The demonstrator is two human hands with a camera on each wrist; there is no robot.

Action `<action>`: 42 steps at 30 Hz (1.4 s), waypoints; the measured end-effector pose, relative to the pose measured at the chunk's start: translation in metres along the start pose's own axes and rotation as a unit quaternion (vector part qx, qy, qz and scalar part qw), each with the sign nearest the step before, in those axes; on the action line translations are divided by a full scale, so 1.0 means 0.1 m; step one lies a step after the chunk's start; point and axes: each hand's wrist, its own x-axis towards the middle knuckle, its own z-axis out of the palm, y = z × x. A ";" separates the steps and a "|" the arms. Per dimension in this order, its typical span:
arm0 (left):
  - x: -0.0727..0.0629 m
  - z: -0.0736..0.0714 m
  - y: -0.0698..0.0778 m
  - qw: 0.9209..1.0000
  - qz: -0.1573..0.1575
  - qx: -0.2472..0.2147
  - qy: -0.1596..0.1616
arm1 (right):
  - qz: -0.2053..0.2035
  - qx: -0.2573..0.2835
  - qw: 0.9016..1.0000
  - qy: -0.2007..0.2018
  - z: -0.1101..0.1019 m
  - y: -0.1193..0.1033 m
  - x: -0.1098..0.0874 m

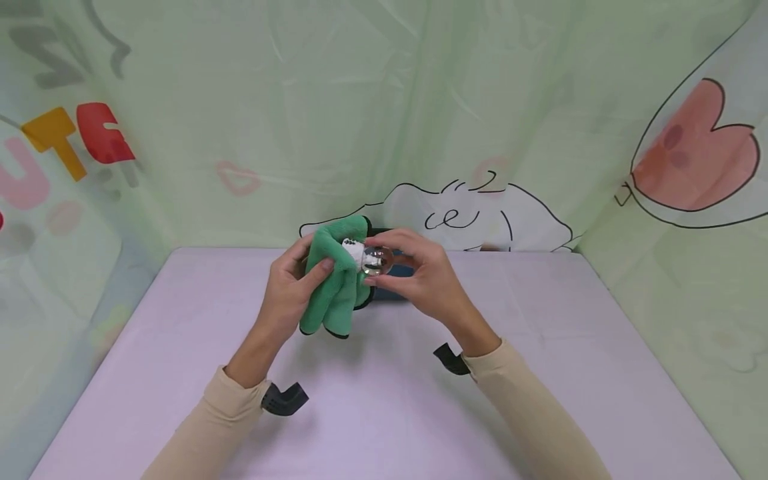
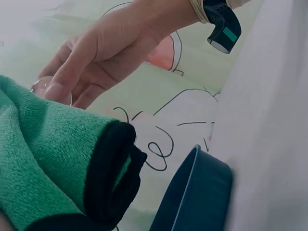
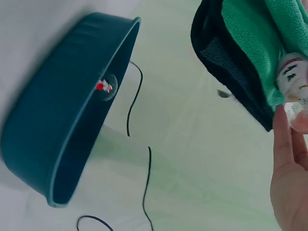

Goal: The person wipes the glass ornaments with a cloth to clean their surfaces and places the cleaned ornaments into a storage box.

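A small snow globe [image 1: 377, 262] with a clear dome and a white, dark-marked base is held up in the middle of the head view. Its dome sits between the thumb and fingers of my right hand [image 1: 423, 270]. My left hand [image 1: 288, 287] grips a green cloth [image 1: 329, 293] with black edging, thumb on top, and the cloth wraps against the base. The base [image 3: 291, 79] shows its markings in the right wrist view. In the left wrist view the cloth [image 2: 53, 149] hides most of the globe and all but a sliver of my left hand.
Behind the hands a dark blue bin [image 1: 393, 290] stands on the pale table [image 1: 372, 413]. Another small globe [image 3: 107, 87] with a red and white figure shows inside it. A printed curtain [image 1: 336, 120] closes off the back and sides.
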 end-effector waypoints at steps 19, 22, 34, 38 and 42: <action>-0.01 0.00 -0.03 0.994 0.026 0.104 0.038 | -0.071 -0.172 0.982 0.039 0.09 0.07 0.06; -0.01 -0.01 -0.02 0.993 0.028 0.111 0.038 | -0.070 -0.176 0.981 0.043 0.07 0.09 0.05; -0.01 0.01 0.00 0.993 0.028 0.106 0.032 | -0.044 -0.164 0.984 0.051 0.02 0.12 0.05; 0.00 0.02 -0.04 0.994 0.026 0.102 0.036 | -0.033 -0.118 0.992 0.030 0.01 0.11 0.05; -0.01 0.02 -0.04 0.995 0.026 0.094 0.034 | -0.016 -0.054 0.998 -0.004 -0.02 0.13 0.03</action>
